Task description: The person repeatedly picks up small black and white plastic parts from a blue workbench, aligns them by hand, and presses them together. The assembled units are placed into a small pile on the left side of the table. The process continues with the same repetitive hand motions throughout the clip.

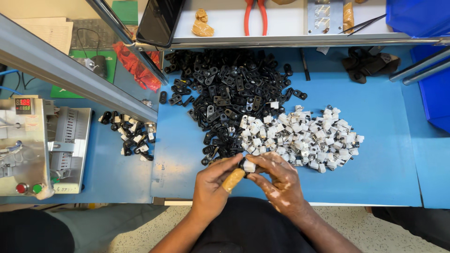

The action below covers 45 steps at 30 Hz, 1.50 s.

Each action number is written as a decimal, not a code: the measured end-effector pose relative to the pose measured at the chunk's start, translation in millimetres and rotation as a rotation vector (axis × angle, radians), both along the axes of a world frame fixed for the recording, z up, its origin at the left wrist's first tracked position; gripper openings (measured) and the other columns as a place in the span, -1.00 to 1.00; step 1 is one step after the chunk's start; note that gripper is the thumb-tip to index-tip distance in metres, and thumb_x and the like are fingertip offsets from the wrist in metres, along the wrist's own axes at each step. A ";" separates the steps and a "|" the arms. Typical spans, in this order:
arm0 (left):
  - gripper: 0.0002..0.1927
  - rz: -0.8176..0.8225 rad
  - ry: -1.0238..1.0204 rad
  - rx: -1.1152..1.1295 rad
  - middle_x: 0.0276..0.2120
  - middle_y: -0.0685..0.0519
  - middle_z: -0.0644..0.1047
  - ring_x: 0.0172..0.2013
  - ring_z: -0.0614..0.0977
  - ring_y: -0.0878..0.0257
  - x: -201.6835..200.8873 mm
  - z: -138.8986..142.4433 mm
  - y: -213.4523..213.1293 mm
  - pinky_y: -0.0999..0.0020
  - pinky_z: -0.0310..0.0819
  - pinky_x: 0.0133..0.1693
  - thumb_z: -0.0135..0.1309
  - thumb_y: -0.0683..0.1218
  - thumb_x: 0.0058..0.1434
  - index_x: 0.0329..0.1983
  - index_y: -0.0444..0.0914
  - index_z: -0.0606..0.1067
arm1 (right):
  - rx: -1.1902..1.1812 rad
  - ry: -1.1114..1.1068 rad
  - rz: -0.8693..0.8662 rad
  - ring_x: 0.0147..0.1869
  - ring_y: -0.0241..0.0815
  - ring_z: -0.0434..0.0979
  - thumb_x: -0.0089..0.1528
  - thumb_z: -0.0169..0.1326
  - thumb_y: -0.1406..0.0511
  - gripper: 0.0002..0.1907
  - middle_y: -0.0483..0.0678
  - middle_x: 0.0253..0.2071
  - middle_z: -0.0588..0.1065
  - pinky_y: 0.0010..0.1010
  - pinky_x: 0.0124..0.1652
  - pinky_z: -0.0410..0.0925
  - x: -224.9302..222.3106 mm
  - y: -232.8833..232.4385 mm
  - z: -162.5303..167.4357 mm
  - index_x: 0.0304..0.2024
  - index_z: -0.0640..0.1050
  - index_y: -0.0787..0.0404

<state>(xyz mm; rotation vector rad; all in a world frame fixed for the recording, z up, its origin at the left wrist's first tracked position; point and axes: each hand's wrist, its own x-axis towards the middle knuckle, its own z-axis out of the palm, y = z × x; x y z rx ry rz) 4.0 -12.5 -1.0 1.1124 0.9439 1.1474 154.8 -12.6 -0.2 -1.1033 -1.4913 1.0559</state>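
Two bare hands meet at the near edge of a blue surface point(384, 159): the left hand point(213, 185), a tan wrap on its thumb, and the right hand point(276, 178) pinch a small white-and-black part point(247, 165) between their fingertips, each grip clenched on it. Just beyond lie a heap of black clips point(225, 89) and, to its right, a heap of white parts point(304, 136). A smaller mixed pile point(129, 136) sits toward the left edge beside a metal control box point(26, 145). Red-handled pliers point(255, 16) rest on the shelf above.
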 end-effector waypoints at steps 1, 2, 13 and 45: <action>-0.62 -0.004 -0.092 -0.123 -0.34 -0.03 0.44 -0.34 0.45 0.35 0.3 -0.2 -0.2 0.53 0.33 -0.27 -0.04 -0.31 -0.02 -0.08 -0.35 0.32 | 0.028 -0.073 -0.021 -0.34 -0.32 0.41 -0.07 0.06 0.38 -0.71 -0.06 -0.39 0.38 -0.62 -0.37 0.39 1.8 0.9 -4.1 -0.28 0.42 0.27; -0.63 0.003 -0.054 -0.144 -0.37 -0.02 0.44 -0.37 0.46 0.35 0.5 -0.2 -0.6 0.53 0.35 -0.28 -0.07 -0.30 -0.02 -0.08 -0.35 0.31 | 0.058 -0.149 -0.047 -0.37 -0.34 0.42 -0.10 0.09 0.37 -0.71 -0.08 -0.41 0.40 -0.64 -0.42 0.40 2.2 2.3 -8.5 -0.30 0.44 0.25; -0.77 -0.070 0.043 -0.123 -0.56 0.03 0.43 -0.53 0.43 0.40 6.1 6.4 8.6 0.59 0.29 -0.48 -0.06 -0.28 0.00 -0.24 -0.37 0.31 | -0.099 0.457 0.142 -0.12 -0.17 0.36 0.01 0.03 0.37 -0.73 0.10 -0.14 0.31 -0.40 -0.21 0.35 4.3 -4.0 -28.1 -0.26 0.31 0.29; -0.74 -0.001 -0.215 -0.005 -0.36 0.00 0.41 -0.32 0.45 0.35 11.5 6.3 1.7 0.52 0.33 -0.23 -0.15 -0.33 -0.03 -0.22 -0.37 0.28 | 0.290 0.043 -0.157 -0.28 -0.27 0.39 -0.04 0.10 0.33 -0.77 -0.04 -0.29 0.33 -0.61 -0.35 0.37 -1.4 3.1 3.8 -0.36 0.43 0.29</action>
